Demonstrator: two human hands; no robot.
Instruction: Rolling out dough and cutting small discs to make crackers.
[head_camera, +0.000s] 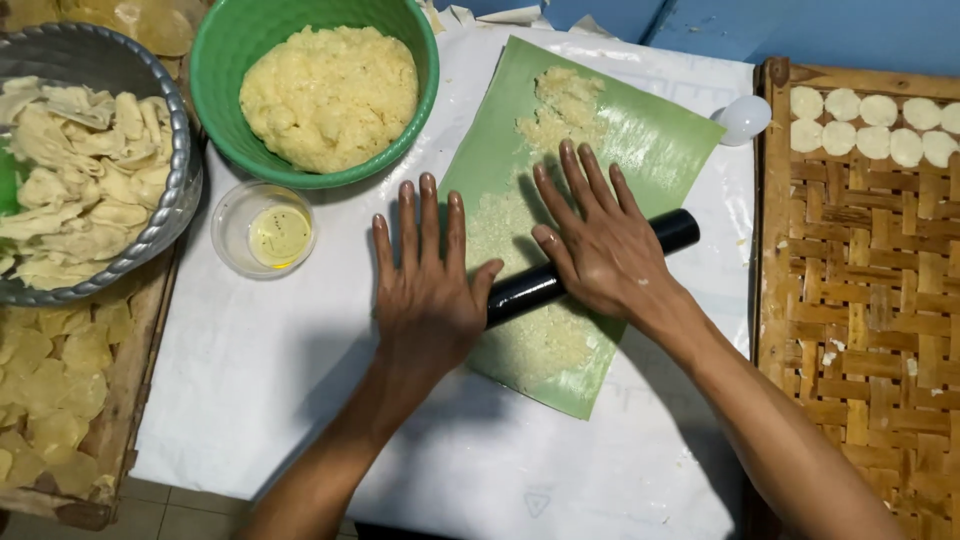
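A green banana leaf (655, 140) lies on a white sheet, smeared with pale flattened dough (560, 110). Across it lies a black rolling pin (535, 285). My left hand (428, 290) rests flat on the pin's left end, fingers stretched out and together. My right hand (600, 245) presses flat on the pin's middle, fingers spread over the leaf. Only the pin's middle part and its right end (678, 228) show between and beyond the hands.
A green bowl (240, 40) of yellow dough stands at the back. Near it sits a small clear cup (232, 232) of oil. A metal basin (170, 215) of dough scraps is at left. A woven tray (860, 300) with round discs lies at right.
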